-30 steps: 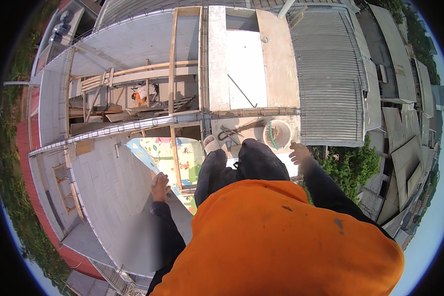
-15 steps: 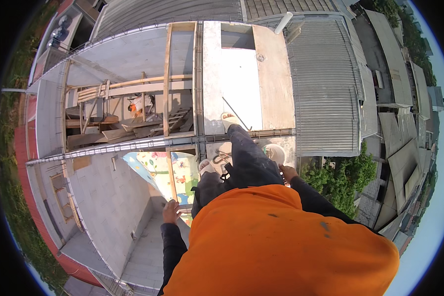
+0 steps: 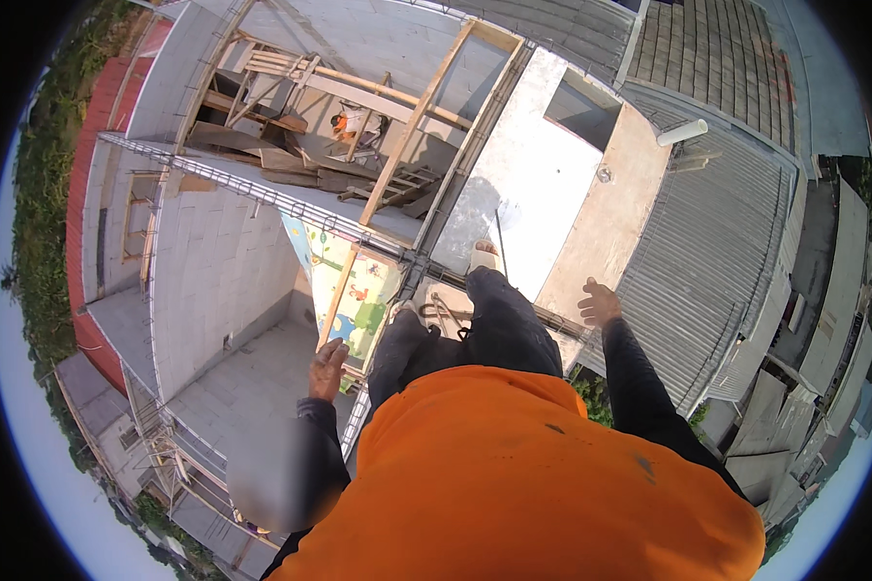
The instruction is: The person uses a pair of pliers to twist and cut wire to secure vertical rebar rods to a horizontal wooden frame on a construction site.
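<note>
Right foot [image 3: 484,256] forward, beside dark rod [image 3: 500,230]

Blurred left sleeve [image 3: 324,463], orange shirt [image 3: 523,474] cut off below, tools [image 3: 442,312] partly hidden

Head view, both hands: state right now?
Left hand: open, loosely curled, nothing seen in it.
Right hand: open, spread, holding nothing.
</note>
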Demonstrator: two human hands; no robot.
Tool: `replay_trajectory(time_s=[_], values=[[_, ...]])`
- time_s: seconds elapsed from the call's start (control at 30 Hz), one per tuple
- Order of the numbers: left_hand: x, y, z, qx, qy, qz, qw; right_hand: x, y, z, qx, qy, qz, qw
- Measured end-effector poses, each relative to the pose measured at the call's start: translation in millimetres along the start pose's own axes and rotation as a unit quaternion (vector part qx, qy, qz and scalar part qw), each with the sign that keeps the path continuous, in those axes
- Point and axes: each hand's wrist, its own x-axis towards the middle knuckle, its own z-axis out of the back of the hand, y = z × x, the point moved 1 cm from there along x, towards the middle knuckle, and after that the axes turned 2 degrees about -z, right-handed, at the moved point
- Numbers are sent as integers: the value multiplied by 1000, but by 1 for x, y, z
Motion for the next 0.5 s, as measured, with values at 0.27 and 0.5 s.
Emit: replay_trajectory(time_s=[0.27,0.5], values=[[-71,-49,-40,108,38,-58,992,9,-17,41,-55,20,-72,996],[-123,-93,-58,277,38,-134,951,9,11,47,-151,39,-81,985]])
